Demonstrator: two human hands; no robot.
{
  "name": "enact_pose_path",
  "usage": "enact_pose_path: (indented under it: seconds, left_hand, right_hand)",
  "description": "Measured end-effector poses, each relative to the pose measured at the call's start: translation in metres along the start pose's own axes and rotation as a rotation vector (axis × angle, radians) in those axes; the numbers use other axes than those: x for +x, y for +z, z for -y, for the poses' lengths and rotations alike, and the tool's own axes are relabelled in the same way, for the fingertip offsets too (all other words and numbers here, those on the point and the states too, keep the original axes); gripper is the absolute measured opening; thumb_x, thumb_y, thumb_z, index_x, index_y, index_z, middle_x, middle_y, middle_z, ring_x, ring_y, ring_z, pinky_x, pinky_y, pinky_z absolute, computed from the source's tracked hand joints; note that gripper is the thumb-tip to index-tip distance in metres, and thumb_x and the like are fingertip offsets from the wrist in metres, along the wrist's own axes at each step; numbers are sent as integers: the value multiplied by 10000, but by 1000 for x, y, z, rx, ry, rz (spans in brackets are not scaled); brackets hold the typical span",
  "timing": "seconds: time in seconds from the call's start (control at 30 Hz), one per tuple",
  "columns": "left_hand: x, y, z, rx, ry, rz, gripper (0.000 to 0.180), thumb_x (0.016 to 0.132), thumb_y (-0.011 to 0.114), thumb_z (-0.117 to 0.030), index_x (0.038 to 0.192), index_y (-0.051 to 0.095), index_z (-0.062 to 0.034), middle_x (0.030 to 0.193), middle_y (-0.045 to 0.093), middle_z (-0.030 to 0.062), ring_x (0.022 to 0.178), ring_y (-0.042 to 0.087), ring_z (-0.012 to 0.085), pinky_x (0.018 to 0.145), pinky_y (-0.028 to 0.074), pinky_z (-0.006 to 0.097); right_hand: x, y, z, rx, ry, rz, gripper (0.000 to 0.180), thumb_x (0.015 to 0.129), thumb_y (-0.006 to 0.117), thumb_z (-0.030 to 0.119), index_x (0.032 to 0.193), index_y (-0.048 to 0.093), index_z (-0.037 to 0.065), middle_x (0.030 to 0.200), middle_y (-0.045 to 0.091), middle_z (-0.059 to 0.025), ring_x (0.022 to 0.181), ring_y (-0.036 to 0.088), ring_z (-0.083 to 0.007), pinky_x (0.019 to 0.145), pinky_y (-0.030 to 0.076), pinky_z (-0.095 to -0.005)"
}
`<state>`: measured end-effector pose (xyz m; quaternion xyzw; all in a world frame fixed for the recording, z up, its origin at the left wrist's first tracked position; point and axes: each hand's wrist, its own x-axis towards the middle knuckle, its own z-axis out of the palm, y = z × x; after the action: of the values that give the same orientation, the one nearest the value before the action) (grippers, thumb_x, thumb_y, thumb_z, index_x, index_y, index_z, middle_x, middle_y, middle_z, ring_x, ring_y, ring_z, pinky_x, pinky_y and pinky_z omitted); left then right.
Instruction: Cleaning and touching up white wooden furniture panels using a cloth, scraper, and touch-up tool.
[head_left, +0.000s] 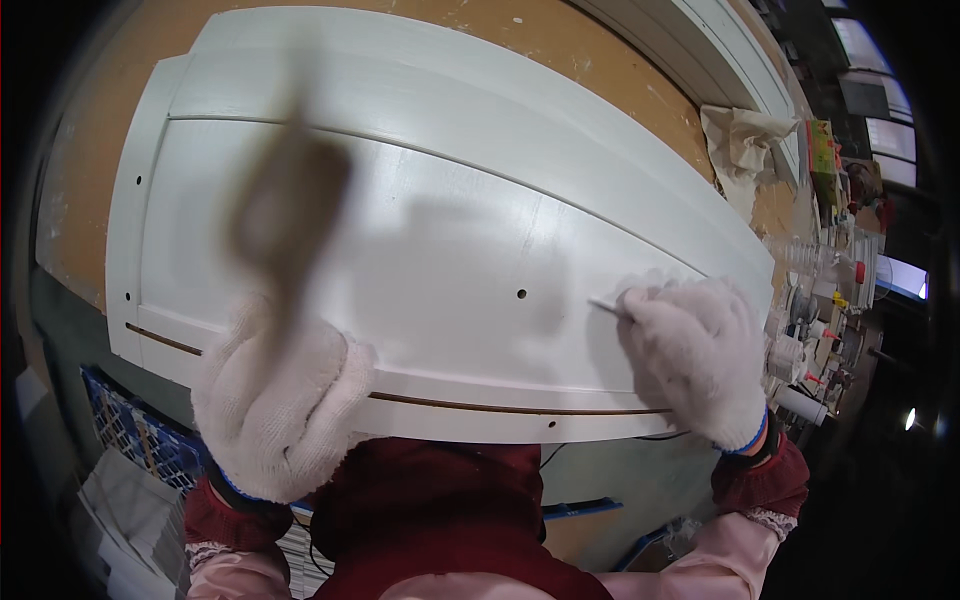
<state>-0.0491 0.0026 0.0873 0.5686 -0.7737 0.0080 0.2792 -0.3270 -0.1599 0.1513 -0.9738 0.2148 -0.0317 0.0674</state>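
In a white knitted glove, my left hand (285,415) is at the panel's near left edge, its fingers curled. A blurred brown shape (290,205) stands in front of the view and runs down to this hand. I cannot make out what it is or whether the hand holds it. My right hand (695,350), gloved alike, pinches a thin grey pointed tool (604,307) low over the right part of the panel, its tip to the left. The white panel (440,300) lies flat, with a recessed middle, a slot along the near edge and several small holes.
Under the panel lies a brown worktop (85,190). Crumpled brown paper (745,140) and white boards (690,40) are at the far right. Clear plastic bottles (800,258) crowd beyond the right edge. Below left stand a blue crate (135,425) and stacked white pieces (130,515).
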Motion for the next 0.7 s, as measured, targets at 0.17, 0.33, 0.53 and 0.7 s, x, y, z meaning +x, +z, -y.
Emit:
enact_pose_path:
  seconds: [0.17,0.33,0.53,0.7]
  left_hand:
    - [-16,-10,0,-13,-45,37,397,734,783,-252,1002,615,-12,1005,566,109,830,604,298,686,517,482]
    - [-36,-12,10,132,-69,-78,416,752,778,-256,1044,601,-18,979,568,124,786,596,323,805,492,517]
    - [-79,-45,32,115,-276,-181,553,902,645,-269,1351,486,12,1344,496,187,1211,501,381,1028,378,534]
    - [-75,-23,41,-357,-840,-704,594,980,513,-290,1416,363,84,1508,339,205,1386,348,291,1148,245,409]
  right_hand:
    - [7,-13,26,165,-46,177,323,702,653,130,1023,627,122,852,592,9,761,569,-193,626,400,-359]
    - [31,-5,11,85,-66,251,360,702,652,111,1059,619,137,906,605,-12,801,573,-228,685,401,-370]
    - [-6,-21,11,39,78,148,355,720,656,92,1072,623,114,941,631,-54,826,583,-265,739,431,-395]
    - [-93,-30,-5,182,762,-202,229,806,609,21,1030,654,37,819,609,-61,710,556,-188,683,443,-285]
